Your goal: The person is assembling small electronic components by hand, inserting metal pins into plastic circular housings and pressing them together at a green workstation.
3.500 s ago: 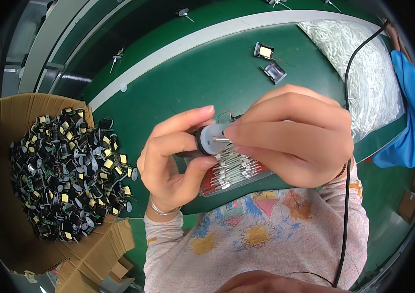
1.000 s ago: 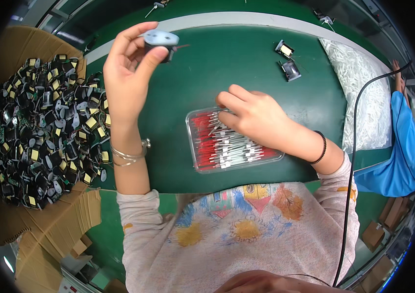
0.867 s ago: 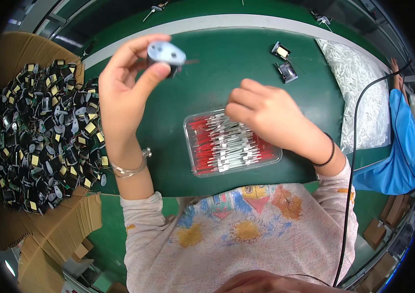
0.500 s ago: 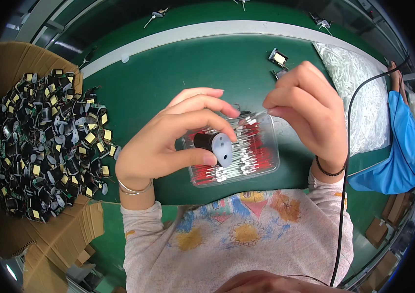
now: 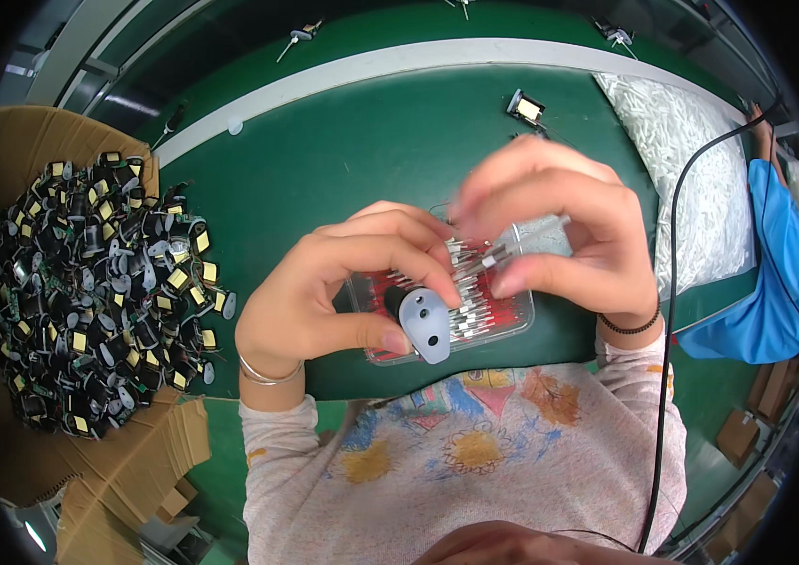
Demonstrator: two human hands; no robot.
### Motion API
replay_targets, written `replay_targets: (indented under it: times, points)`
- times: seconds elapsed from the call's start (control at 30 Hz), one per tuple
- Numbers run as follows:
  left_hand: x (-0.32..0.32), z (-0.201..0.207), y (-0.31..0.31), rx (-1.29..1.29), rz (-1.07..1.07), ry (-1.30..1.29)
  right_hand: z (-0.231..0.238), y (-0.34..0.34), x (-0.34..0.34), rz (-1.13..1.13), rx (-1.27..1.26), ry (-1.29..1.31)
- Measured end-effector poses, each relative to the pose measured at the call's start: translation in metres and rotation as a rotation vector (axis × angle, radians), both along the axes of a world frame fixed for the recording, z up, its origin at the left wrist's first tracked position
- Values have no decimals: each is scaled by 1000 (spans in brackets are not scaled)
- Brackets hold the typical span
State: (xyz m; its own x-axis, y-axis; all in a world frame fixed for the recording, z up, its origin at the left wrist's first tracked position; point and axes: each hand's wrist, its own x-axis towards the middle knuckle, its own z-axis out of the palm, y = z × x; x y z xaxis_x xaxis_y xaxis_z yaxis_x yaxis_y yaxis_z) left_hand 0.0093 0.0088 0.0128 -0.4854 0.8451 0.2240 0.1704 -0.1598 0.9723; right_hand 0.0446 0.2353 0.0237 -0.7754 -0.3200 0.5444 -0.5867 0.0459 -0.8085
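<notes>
Grey-capped part, clear tray (pins inside)

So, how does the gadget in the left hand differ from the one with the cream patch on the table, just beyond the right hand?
The held gadget is gripped by the left hand, while the far gadget rests untouched on the green table. The held gadget shows a pale end cap with dark holes; the far gadget instead shows its cream patch. Both are partly black.
</notes>
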Motion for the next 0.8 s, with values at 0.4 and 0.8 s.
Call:
replay_targets:
  times: [0.4,0.8]
  points:
    - [18,-17,21,186,492,216,6,8,25,-327,-146,191]
    - [22,-18,27,181,566,511,13,3,31,-264,121,415]
